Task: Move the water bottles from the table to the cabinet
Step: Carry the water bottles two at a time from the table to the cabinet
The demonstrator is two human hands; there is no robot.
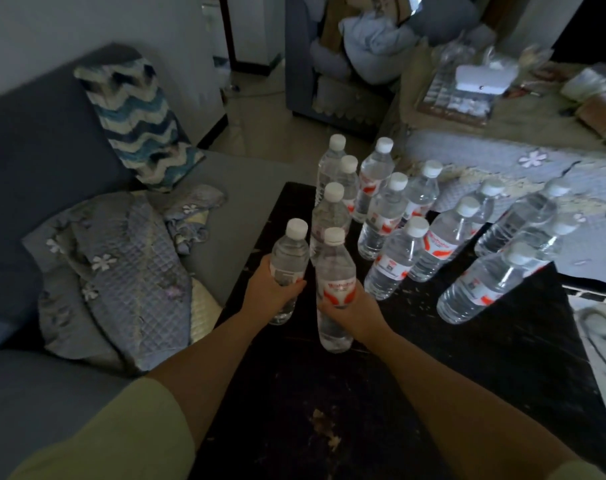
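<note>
Several clear water bottles with white caps and red-white labels stand on a dark low table (pixel 485 358). My left hand (pixel 270 289) grips one upright bottle (pixel 289 258) around its middle, at the table's left edge. My right hand (pixel 355 311) grips another upright bottle (pixel 334 289) just beside it. The other bottles (pixel 395 258) stand in loose rows behind and to the right, reaching toward the table's far end. No cabinet is in view.
A grey sofa (pixel 45 161) with a zigzag cushion (pixel 135 119) and a quilted blanket (pixel 121 271) lies to the left. A cluttered armchair (pixel 346 64) stands beyond the table. A covered surface (pixel 537 116) with packages is at the right.
</note>
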